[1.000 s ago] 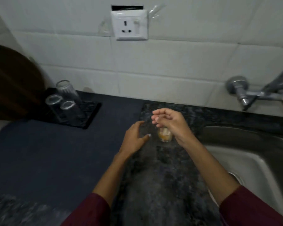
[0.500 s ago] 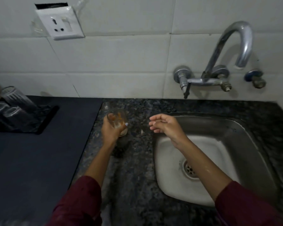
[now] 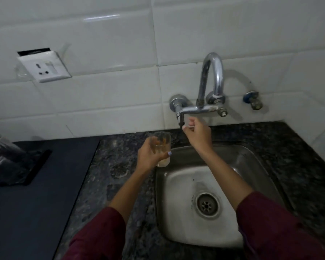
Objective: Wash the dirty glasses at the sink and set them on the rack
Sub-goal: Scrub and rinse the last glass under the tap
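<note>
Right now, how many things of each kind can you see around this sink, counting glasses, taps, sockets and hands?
Glasses: 2, a dirty glass in the left hand and a clean glass on the rack; any more there are too blurred to count.
Taps: 1, the tap over the sink.
Sockets: 1, the socket.
Hands: 2, with the right hand at the tap handle.
Total: 6

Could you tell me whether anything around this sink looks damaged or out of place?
The wall socket hangs crooked on the tiles, with a dark open gap above its plate. Nothing else stands out.
</note>
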{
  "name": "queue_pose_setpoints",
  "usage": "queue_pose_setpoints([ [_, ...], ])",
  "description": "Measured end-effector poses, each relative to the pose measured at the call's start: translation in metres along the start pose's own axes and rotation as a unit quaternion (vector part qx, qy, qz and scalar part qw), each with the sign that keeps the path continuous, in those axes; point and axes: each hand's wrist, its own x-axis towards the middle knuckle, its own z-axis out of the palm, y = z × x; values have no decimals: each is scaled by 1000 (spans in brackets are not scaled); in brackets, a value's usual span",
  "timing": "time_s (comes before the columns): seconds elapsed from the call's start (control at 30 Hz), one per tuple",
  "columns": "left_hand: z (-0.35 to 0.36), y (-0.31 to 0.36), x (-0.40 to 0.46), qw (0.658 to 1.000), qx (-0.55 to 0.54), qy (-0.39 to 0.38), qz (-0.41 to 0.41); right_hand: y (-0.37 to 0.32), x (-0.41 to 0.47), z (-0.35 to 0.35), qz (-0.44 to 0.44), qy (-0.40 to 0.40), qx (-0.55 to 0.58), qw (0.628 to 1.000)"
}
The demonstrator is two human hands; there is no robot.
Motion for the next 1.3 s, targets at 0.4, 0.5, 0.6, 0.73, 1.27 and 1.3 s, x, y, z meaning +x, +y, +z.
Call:
queue_pose_setpoints([
  [0.4, 36, -9, -6, 993, 51, -103, -14, -22, 32, 18, -109, 27, -272, 956],
  [0.5, 39, -11, -10, 991, 43, -122, -21, -24, 31, 23, -133, 19, -286, 949],
  [0.6, 38, -12, -14, 990, 36, -134, -19, -26, 30, 31, -111, -1, -252, 961],
  [0.73, 37, -17, -18, 990, 21, -137, -5, -29, 12, 23, -115, -38, -246, 962],
  [1.27, 89, 2, -37, 968, -26, -243, 58, 54, -104, -72, -116, -147, -187, 964],
  [1.3, 92, 2, -37, 966, -31, -246, 67, 57, -101, -70, -120, -189, -243, 944],
])
